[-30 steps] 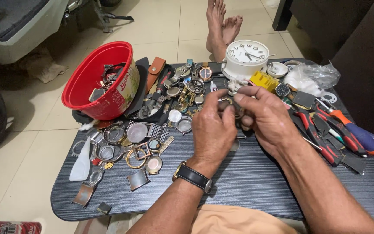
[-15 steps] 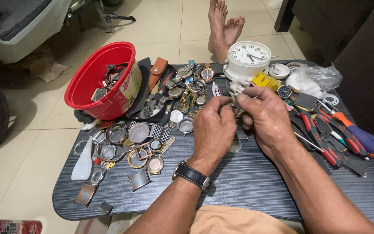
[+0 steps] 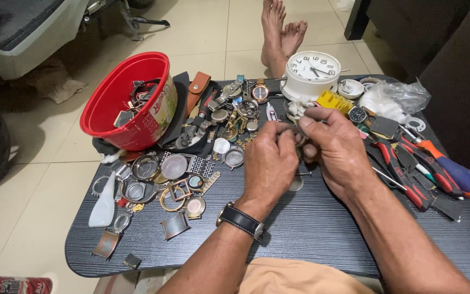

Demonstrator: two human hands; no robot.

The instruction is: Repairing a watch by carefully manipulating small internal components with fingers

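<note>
Both hands meet over the dark table [image 3: 311, 228]. The left hand [image 3: 270, 163], a black wristwatch [image 3: 240, 220] on its wrist, and the right hand [image 3: 335, 147] pinch a small metal watch part [image 3: 300, 136] between their fingertips. Left of them lie loose watch cases [image 3: 172, 166]; right, red-handled pliers [image 3: 398, 163]. Beyond stand a red bucket [image 3: 129, 103] and white clock [image 3: 311, 73].

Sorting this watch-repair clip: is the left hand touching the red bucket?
Apart. The head view shows the left hand raised mid-table against the right hand, with watch parts and bare tabletop between it and the red bucket.
</note>
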